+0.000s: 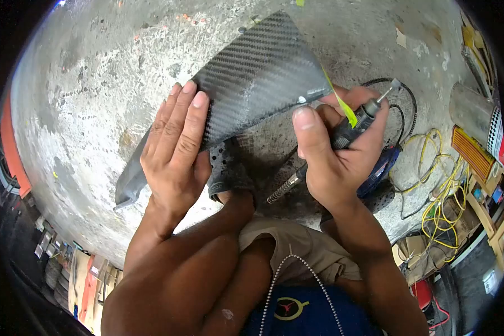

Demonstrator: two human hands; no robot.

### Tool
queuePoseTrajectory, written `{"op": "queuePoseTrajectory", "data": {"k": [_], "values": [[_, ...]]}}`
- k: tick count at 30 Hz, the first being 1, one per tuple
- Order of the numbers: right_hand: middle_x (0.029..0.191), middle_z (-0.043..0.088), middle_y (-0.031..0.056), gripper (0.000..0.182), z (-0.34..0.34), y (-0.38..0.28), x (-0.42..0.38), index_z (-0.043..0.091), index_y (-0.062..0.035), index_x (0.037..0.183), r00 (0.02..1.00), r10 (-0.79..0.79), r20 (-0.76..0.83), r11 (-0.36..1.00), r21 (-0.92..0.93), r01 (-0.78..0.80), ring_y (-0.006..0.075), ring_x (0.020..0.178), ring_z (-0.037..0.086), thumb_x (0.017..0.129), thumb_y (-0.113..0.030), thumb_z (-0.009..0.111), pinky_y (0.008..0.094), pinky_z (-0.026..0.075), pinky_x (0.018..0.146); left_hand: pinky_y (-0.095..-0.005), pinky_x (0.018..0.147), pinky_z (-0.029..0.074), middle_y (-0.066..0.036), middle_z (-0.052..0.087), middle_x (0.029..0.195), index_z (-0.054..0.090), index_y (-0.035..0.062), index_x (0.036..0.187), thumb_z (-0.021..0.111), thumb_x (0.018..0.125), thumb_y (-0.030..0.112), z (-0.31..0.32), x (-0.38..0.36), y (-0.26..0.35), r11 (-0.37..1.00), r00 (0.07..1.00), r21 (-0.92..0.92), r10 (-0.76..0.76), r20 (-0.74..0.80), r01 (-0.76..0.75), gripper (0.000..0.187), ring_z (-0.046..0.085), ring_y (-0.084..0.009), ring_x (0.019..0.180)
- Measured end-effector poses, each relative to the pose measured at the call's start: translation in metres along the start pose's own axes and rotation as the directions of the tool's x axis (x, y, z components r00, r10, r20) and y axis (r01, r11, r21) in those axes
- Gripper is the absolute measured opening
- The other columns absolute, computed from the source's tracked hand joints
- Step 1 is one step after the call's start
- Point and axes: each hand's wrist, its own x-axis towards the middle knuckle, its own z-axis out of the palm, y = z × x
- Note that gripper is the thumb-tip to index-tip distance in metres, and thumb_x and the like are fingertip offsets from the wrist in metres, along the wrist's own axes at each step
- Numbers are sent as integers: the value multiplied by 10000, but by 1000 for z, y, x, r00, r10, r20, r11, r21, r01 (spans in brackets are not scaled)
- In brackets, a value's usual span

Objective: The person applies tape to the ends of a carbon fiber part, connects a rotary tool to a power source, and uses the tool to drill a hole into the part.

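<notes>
A dark carbon-fibre panel (252, 73) with a woven pattern is held up over the concrete floor. My left hand (176, 134) lies on its near left part, fingers close together on top and the thumb at the lower edge. In my right hand (341, 140) is a black rotary tool (353, 126) with a small metal bit (387, 89) pointing up and right. Some right-hand fingers reach behind the panel's right corner. Yellow-green tape (347, 112) hangs from that corner, in front of the tool. A ribbed metal sleeve (283, 187) extends from the tool's lower end.
Concrete floor (84, 112) surrounds my feet. A black cable (411, 98) loops behind the tool. Tangled yellow cord (442, 218), a metal can (470, 109) and wooden pieces (490, 218) lie at the right. Boards (81, 280) are at the lower left.
</notes>
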Motion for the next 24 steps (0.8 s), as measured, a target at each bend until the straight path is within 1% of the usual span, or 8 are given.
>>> {"op": "queuePoseTrajectory", "data": {"k": [5,7,10,12,16,18,21,24], "values": [[1037,616,105,458,8,-6,2,333,-57,1128,999,46,-27,999,28,-45,58,811,586,899,12,724,191,480,688,-486,1044,484,-219,636,1325,636,15,1328,558,699,-117,-4,1,2,1000,1000,2,-22,-4,22,647,612,-399,1242],[1020,623,95,468,7,-7,2,330,-59,1126,998,49,-30,999,22,-48,51,791,576,896,10,731,189,474,676,-483,1047,482,-218,640,1319,640,16,1323,558,724,-124,-1,-1,-2,1000,999,23,14,-36,-13,620,617,-388,1238],[991,638,81,471,5,-7,2,329,-65,1119,999,37,13,999,6,-37,40,759,561,893,12,736,183,459,657,-478,1045,484,-215,645,1313,643,21,1319,562,741,-129,0,-1,-3,998,997,48,40,-60,-37,603,623,-381,1232],[991,650,85,476,7,-7,3,326,-66,1120,999,38,-15,999,-13,-39,36,739,558,892,16,735,178,452,648,-476,1043,486,-214,646,1312,644,24,1319,563,741,-129,0,-1,-4,998,997,43,43,-67,-40,604,624,-380,1231],[1001,655,88,478,9,-7,2,321,-60,1125,998,59,-25,998,22,-59,38,734,562,892,21,731,181,457,649,-475,1040,488,-209,648,1312,644,31,1321,565,747,-129,0,-1,-6,998,996,40,43,-72,-41,602,627,-379,1229],[1004,660,87,481,12,-8,3,318,-51,1132,996,65,-56,995,82,-60,39,737,571,892,25,728,182,465,660,-476,1041,486,-207,647,1315,644,32,1322,564,751,-129,0,0,-6,998,997,45,41,-71,-38,598,625,-379,1231],[1010,663,92,487,10,-8,4,316,-44,1137,997,73,-32,996,43,-72,40,748,579,889,29,729,179,469,664,-478,1045,483,-203,645,1321,644,35,1321,564,757,-128,-2,1,-4,998,998,50,29,-56,-26,593,622,-377,1237],[985,652,81,465,11,-8,6,332,-44,1125,998,64,-19,996,67,-63,38,758,581,894,18,730,171,468,665,-478,1048,481,-198,644,1325,643,39,1323,562,761,-129,-3,2,-3,999,999,46,17,-47,-15,593,621,-370,1242]]}}
